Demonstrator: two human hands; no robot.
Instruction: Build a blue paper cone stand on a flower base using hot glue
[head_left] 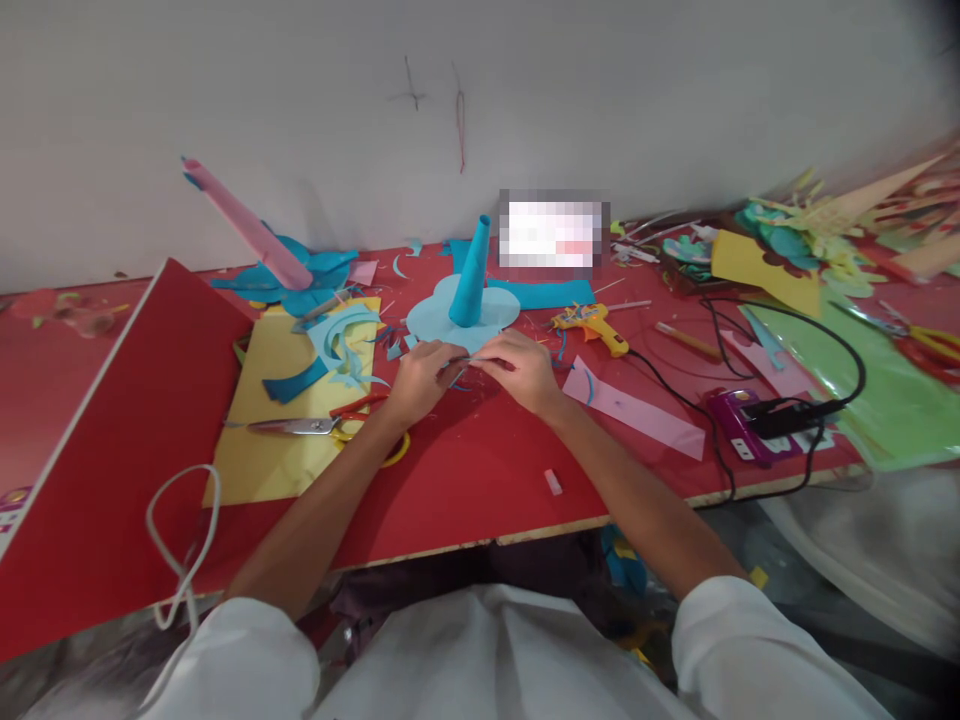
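My left hand [427,378] and my right hand [523,370] meet at the near edge of a light blue, rounded-lobed paper base [427,318]. Fingers of both hands are pinched together, tip to tip. A thin bluish sliver shows between them, too small and covered to name. On the base stands a darker blue paper cone [471,275], upright and leaning slightly right. Under my left forearm lie scissors [300,426] with yellow and red handles. A yellow glue gun [596,325] rests to the right of my right hand.
Yellow sheets [262,465] and blue paper scraps lie left, below a pink paper cone [255,235]. A red board [112,440] slants at far left. On the right are a pink strip [645,412], a purple power strip [739,425] with black cables, and green sheets [892,385].
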